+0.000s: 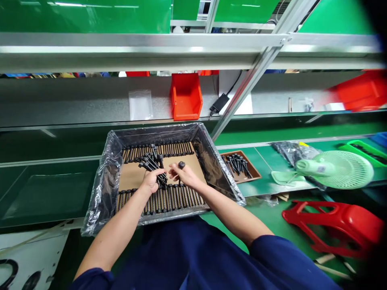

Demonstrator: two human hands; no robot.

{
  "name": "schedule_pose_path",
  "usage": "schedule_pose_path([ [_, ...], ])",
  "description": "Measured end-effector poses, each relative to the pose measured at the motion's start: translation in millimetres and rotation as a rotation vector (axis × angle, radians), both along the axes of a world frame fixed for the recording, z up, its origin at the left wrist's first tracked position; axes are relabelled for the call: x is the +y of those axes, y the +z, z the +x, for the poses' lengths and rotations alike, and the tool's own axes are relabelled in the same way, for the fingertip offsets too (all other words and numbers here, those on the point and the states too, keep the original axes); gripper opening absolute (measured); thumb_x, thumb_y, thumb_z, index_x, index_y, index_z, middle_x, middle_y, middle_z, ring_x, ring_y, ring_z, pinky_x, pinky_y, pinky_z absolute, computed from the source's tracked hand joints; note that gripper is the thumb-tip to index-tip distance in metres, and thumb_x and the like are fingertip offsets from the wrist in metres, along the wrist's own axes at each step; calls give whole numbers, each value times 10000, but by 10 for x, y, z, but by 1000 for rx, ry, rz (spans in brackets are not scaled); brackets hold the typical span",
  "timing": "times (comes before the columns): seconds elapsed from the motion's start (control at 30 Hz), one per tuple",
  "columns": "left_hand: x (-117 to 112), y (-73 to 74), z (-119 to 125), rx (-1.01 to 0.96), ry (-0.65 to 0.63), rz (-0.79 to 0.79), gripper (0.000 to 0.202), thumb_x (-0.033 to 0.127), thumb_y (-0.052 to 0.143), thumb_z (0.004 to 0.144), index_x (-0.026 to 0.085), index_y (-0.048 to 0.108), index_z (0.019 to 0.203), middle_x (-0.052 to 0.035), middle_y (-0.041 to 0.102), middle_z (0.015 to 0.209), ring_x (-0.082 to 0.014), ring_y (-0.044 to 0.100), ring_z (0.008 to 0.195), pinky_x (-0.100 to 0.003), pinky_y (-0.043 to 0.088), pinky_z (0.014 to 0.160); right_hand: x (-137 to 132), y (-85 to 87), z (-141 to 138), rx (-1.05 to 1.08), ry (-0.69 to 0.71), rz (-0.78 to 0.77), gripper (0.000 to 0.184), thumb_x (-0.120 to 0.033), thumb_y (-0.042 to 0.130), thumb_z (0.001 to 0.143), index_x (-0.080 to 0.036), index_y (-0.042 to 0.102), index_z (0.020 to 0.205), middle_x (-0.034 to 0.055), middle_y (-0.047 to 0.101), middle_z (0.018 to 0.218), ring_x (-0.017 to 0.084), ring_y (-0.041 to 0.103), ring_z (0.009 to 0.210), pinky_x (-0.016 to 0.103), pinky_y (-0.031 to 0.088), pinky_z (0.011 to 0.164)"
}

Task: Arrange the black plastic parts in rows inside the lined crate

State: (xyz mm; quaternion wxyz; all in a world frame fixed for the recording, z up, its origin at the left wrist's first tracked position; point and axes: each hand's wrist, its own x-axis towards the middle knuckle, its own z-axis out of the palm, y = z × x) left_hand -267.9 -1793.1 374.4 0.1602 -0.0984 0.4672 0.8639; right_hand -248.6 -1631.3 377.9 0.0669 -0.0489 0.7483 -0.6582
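My left hand [151, 181] grips a bundle of black rods [148, 162] over the lined box [222, 171]; right hand [188, 175] pinches a single rod [181, 164]. Likely light, stiff (perhaps slick); best held mid-length.

No legible lettering or numbers, possibly a label [321, 167] on the green fan [338, 169], too small to read

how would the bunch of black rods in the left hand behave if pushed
The black rods look stiff, jutting straight from the left hand. Their wider heads may make them end-heavy. Crossing at several angles, they would probably slide apart.
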Motion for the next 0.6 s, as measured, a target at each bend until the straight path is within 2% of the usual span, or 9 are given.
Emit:
schedule_pose_path([
  [0.07,10,0,12,8,-19,-22,271,151,785,443,93,686,688,-30,652,589,-136,582,519,-259,476,494,231,-1,-67,-16,-118,47,440,-575,491,867,-152,588,937,-6,553,591,103,486,466,211,413,452],
  [0.13,29,-6,31,14,-43,-40,282,153,789,439,93,685,694,-29,652,598,-138,582,525,-260,475,486,513,-49,-128,-7,-258,137,361,-518,532,854,-164,563,913,-49,498,545,77,410,422,185,352,423],
  [0.2,52,-18,47,21,-63,-49,287,150,792,439,93,685,699,-34,658,616,-142,593,546,-260,484,502,785,-155,-156,-30,-369,254,281,-448,522,868,-169,550,882,-50,511,572,71,414,443,171,344,436],
  [0.27,73,-36,59,25,-88,-49,291,148,796,444,90,686,707,-39,664,634,-145,603,564,-260,492,518,989,-307,-147,-122,-423,382,221,-358,468,898,-164,550,832,-37,528,591,72,435,463,169,353,452],
  [0.33,91,-55,68,20,-103,-51,293,154,803,452,86,688,712,-45,668,643,-148,610,574,-261,498,531,1105,-473,-124,-243,-419,530,189,-269,463,894,-155,566,785,-20,538,585,84,476,488,177,377,480],
  [0.43,107,-81,82,-2,-135,-56,292,193,816,479,82,689,718,-53,668,639,-154,613,574,-270,505,536,1161,-689,-120,-368,-326,826,138,-213,572,831,-133,630,735,33,601,617,136,586,613,203,427,574],
  [0.53,108,-98,91,7,-163,-45,294,210,825,495,84,691,724,-55,670,641,-158,619,590,-272,512,543,1174,-844,-158,-453,-215,1094,106,-197,663,770,-99,698,790,109,686,754,204,650,784,226,458,677],
  [0.6,103,-104,94,23,-179,-49,297,210,829,497,81,695,728,-57,672,647,-157,617,590,-270,510,539,1185,-927,-175,-519,-185,1180,155,-166,692,737,-58,714,846,158,704,817,239,662,834,245,474,709],
])
